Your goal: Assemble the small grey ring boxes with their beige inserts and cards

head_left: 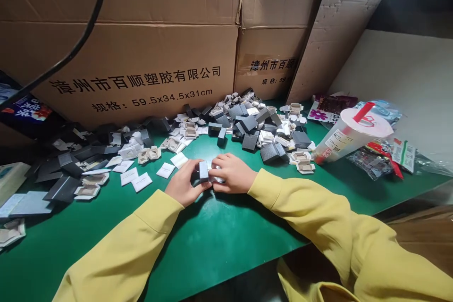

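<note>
Above the green table, my left hand (186, 185) grips a small dark grey box (204, 171) between thumb and fingers. My right hand (235, 173) closes in from the other side, its fingertips on a white piece (218, 179) against the box. Part of that white piece is hidden by my fingers, so I cannot tell how far it sits inside. White printed cards (142, 182) lie flat to the left of my left hand. Just beyond both hands stands another small dark box (222, 137), in front of a heap of dark boxes (249, 123) and white inserts.
Large cardboard cartons (152, 66) wall off the back. On the right, a drink cup (354, 134) with a red straw leans among snack packets (377, 160). More dark box parts (63, 188) spread along the left. A black cable (83, 40) hangs at upper left.
</note>
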`<state>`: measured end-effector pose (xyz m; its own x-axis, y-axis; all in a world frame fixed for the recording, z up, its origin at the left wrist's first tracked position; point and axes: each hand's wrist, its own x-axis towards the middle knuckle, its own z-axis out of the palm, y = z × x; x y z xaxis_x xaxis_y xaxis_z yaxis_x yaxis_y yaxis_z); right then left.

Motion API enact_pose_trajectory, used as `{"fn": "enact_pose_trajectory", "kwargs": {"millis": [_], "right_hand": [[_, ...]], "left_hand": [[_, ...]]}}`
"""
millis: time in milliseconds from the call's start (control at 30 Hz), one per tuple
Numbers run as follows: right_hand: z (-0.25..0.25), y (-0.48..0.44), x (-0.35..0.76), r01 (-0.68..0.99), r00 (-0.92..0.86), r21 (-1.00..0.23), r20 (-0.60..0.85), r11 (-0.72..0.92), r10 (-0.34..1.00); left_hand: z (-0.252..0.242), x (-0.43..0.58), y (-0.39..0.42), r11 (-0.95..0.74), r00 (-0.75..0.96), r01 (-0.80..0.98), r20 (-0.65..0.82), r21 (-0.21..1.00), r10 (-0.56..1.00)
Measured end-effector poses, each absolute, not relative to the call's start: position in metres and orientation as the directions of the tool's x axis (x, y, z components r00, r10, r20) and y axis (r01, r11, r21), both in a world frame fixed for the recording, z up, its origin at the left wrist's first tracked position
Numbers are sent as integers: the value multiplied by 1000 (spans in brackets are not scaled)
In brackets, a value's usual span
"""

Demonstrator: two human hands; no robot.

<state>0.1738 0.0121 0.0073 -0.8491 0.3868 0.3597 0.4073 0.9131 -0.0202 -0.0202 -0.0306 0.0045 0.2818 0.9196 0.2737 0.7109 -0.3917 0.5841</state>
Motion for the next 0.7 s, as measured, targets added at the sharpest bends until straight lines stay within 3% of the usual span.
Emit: {"fn": "enact_pose_trajectory", "kwargs": {"millis": [300,700], "right_hand": [[11,14,175,372,-874,6,339,928,348],[-10,9,171,422,-808,26,465,906,362]], "left_hand": [[6,-17,-32,-403,308,709,260,579,915],[-4,-13,-35,-374,263,696,268,613,927]]}}
